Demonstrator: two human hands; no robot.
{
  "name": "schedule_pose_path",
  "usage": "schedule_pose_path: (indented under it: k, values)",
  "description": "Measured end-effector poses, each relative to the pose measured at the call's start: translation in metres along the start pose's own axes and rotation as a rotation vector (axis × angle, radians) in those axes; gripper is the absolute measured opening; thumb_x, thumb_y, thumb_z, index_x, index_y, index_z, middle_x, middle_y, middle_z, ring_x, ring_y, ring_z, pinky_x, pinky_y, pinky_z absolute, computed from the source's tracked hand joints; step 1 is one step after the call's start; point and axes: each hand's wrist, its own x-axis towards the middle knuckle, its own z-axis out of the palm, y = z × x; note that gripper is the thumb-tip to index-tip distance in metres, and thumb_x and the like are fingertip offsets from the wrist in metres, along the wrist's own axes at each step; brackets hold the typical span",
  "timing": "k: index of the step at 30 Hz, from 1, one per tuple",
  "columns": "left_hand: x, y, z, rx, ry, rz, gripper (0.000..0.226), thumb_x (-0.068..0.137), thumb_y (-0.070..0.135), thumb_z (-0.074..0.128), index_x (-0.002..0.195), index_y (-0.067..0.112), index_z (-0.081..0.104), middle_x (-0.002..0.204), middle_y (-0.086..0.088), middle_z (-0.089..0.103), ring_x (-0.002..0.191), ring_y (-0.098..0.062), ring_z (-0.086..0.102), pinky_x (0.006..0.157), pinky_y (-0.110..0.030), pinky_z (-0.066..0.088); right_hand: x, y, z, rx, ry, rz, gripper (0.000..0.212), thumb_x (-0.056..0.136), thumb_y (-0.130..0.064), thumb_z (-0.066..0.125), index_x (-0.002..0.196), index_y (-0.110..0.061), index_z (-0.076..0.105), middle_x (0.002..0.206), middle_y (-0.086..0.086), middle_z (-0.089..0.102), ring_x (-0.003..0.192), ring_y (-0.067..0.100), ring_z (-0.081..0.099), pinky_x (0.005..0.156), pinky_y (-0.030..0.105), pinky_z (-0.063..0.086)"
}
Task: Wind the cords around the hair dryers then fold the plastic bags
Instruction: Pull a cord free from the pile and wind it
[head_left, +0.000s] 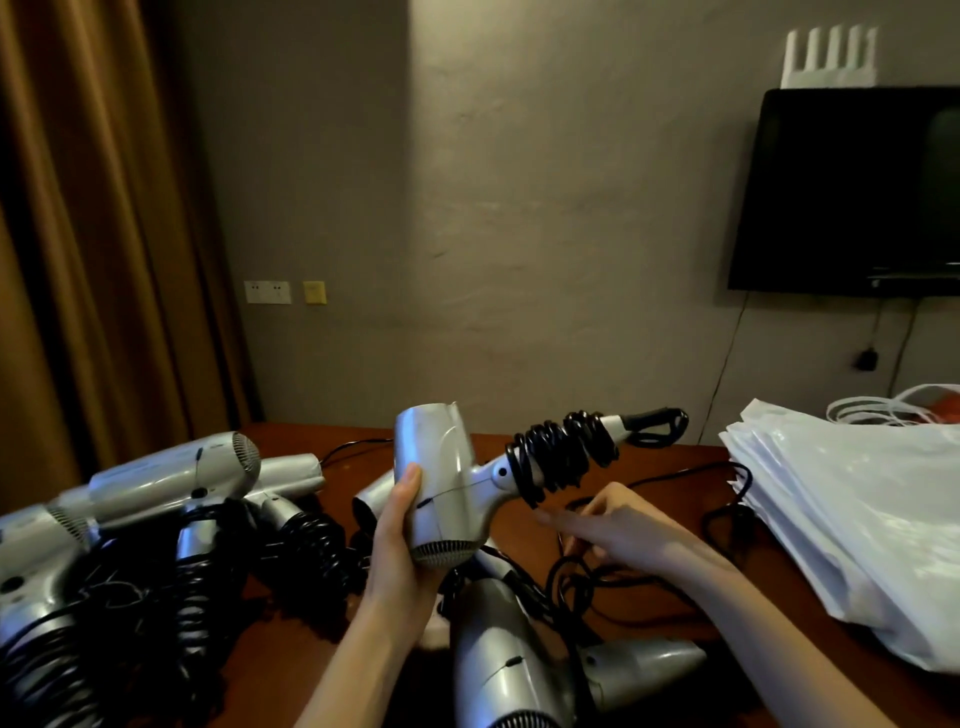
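The left hand (400, 545) grips the body of a silver hair dryer (441, 483) and holds it up above the table (649, 618), with the thumb along its left side. The black cord (566, 457) is wound in many loops around the handle, which points to the right and far side, and the plug (657, 422) sticks out at the handle's end. The right hand (608, 525) is just beside the loops, below them, fingers stretched and relaxed; it seems to touch a loose cord (582, 571), but this is unclear. More wound dryers (156, 499) lie at the left, another dryer (498, 660) lies near, and the stacked plastic bags (852, 514) lie at the right.
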Motion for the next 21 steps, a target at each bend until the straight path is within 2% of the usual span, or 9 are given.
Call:
schedule_pose_path:
  k: [2,4,5,8,10,12,15,18,21]
  values:
    - [-0.001,0.002,0.0,0.033,-0.037,-0.036,0.05,0.075,0.049,0.062,0.091,0.005,0.078,0.081,-0.021,0.068,0.062,-0.029,0.062,0.06,-0.035,0.05,-0.002,0.0,-0.01,0.067,-0.053,-0.173,0.058,0.075,-0.062,0.057,0.098,-0.01,0.07,0.076,-0.005,0.058,0.071,0.005,0.056,0.064,0.01,0.04]
    - [-0.002,0.001,0.0,0.039,-0.05,-0.064,0.049,0.073,0.05,0.066,0.088,0.005,0.079,0.082,-0.024,0.067,0.06,-0.033,0.061,0.058,-0.037,0.052,-0.01,-0.003,-0.018,0.165,-0.283,-0.359,0.018,0.095,-0.039,0.05,0.096,-0.035,0.068,0.083,-0.028,0.059,0.081,-0.011,0.058,0.065,-0.006,0.037]
    - [-0.002,-0.001,0.0,0.047,-0.055,-0.082,0.057,0.067,0.052,0.069,0.095,0.002,0.077,0.086,-0.027,0.067,0.062,-0.035,0.061,0.062,-0.04,0.051,-0.012,-0.002,-0.022,0.248,-0.365,-0.465,0.016,0.095,-0.048,0.051,0.095,-0.048,0.067,0.083,-0.038,0.06,0.081,-0.018,0.058,0.067,-0.008,0.036]
    - [-0.003,-0.003,0.004,0.076,-0.071,-0.113,0.07,0.049,0.05,0.08,0.1,0.001,0.076,0.094,-0.027,0.069,0.069,-0.035,0.065,0.075,-0.043,0.048,0.008,0.014,-0.028,0.282,-0.053,-0.394,0.053,0.061,-0.064,0.07,0.068,-0.012,0.07,0.053,-0.015,0.059,0.047,-0.007,0.054,0.054,0.01,0.041]
    - [-0.001,-0.004,0.004,0.092,-0.092,-0.112,0.065,0.044,0.048,0.084,0.092,0.005,0.078,0.092,-0.025,0.07,0.07,-0.032,0.068,0.075,-0.043,0.049,0.015,0.016,-0.037,-0.051,0.065,-0.244,0.039,0.078,-0.038,0.073,0.081,0.001,0.07,0.062,-0.009,0.058,0.052,-0.004,0.054,0.057,0.014,0.043]
    - [0.0,-0.004,0.004,0.101,-0.106,-0.11,0.075,0.035,0.054,0.089,0.09,0.005,0.079,0.09,-0.025,0.07,0.067,-0.031,0.068,0.066,-0.04,0.054,0.012,0.017,-0.046,-0.265,0.173,-0.151,0.016,0.086,-0.021,0.068,0.071,-0.015,0.07,0.071,-0.008,0.062,0.07,0.003,0.059,0.067,0.015,0.048]
    - [-0.001,-0.003,0.005,0.1,-0.097,-0.108,0.088,0.031,0.059,0.089,0.097,0.002,0.076,0.093,-0.026,0.07,0.07,-0.032,0.068,0.066,-0.039,0.055,0.01,0.019,-0.05,-0.246,0.279,-0.2,0.031,0.08,-0.025,0.072,0.051,-0.025,0.063,0.063,-0.007,0.063,0.069,0.009,0.059,0.065,0.019,0.046]
    - [-0.002,-0.003,0.005,0.119,-0.089,-0.106,0.101,0.032,0.059,0.089,0.109,-0.003,0.07,0.099,-0.03,0.068,0.074,-0.035,0.068,0.075,-0.042,0.051,0.007,0.02,-0.053,-0.127,0.232,-0.282,0.022,0.079,-0.032,0.073,0.06,-0.024,0.069,0.064,-0.004,0.066,0.065,0.005,0.058,0.067,0.024,0.046]
    - [-0.003,-0.005,0.006,0.16,-0.115,-0.082,0.089,0.033,0.06,0.088,0.097,0.0,0.075,0.098,-0.029,0.069,0.075,-0.035,0.068,0.074,-0.041,0.051,-0.003,0.02,-0.059,-0.072,0.179,-0.339,0.018,0.086,-0.031,0.068,0.074,-0.019,0.073,0.072,-0.004,0.069,0.068,0.002,0.06,0.068,0.021,0.045]
